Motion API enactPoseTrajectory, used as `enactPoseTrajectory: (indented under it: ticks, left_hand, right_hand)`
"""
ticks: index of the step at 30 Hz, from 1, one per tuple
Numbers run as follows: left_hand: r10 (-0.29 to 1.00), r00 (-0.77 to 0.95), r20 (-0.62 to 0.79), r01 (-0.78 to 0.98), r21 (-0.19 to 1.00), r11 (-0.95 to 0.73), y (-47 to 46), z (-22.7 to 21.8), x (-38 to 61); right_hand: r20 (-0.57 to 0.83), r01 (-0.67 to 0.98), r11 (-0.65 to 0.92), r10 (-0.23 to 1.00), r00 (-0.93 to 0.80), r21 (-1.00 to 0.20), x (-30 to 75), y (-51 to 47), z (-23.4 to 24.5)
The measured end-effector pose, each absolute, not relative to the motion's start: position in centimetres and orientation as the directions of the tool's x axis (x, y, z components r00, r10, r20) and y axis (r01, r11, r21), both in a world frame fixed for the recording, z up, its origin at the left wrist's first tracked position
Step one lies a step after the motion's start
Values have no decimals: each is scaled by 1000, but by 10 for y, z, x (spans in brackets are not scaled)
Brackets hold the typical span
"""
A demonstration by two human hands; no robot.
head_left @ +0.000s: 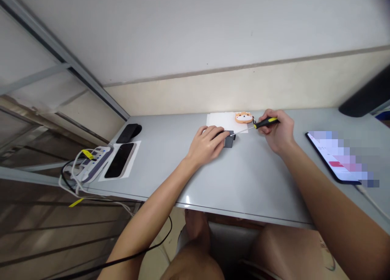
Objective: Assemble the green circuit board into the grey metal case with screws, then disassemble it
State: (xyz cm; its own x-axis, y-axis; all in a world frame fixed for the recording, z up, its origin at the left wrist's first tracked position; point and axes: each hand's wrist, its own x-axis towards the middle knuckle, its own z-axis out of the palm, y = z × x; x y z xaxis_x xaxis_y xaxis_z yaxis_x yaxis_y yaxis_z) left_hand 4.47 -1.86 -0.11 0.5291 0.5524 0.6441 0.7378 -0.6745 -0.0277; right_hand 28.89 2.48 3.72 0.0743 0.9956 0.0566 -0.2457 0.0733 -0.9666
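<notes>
In the head view, my right hand [278,132] is closed around the black and yellow handle of a screwdriver [267,122]. Its thin metal shaft points left and its tip meets a small dark grey block-like part [229,140] on the table. My left hand [209,142] grips that part from the left, fingers curled over its top, so much of it is hidden. Just behind lies a sheet of white paper [221,119], with an orange and white animal-faced case [243,117] on its right end.
A grey table [170,158] runs along the wall. On its left are a power strip [97,162] with tangled cables, a dark-screened phone [120,160] on paper, and a black object [129,132]. To the right lie a lit phone [333,156] with a white cable and a dark cylinder [365,93].
</notes>
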Motion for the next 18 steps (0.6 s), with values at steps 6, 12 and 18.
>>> enactPoseTrajectory:
  ticks: [6,12,18]
  left_hand:
    - [517,561,646,734,-101,-671,-18,0,43]
    - [470,582,664,712,-137,-689,-18,3,42]
    - [453,640,620,655,-132,-744,-19,3,43]
  right_hand:
    - [46,-252,67,995,91,-965,288,25,37]
    - [61,-245,87,992,113,-966,291,28,35]
    - [-40,-261,4,986,162,-965,279,28,34]
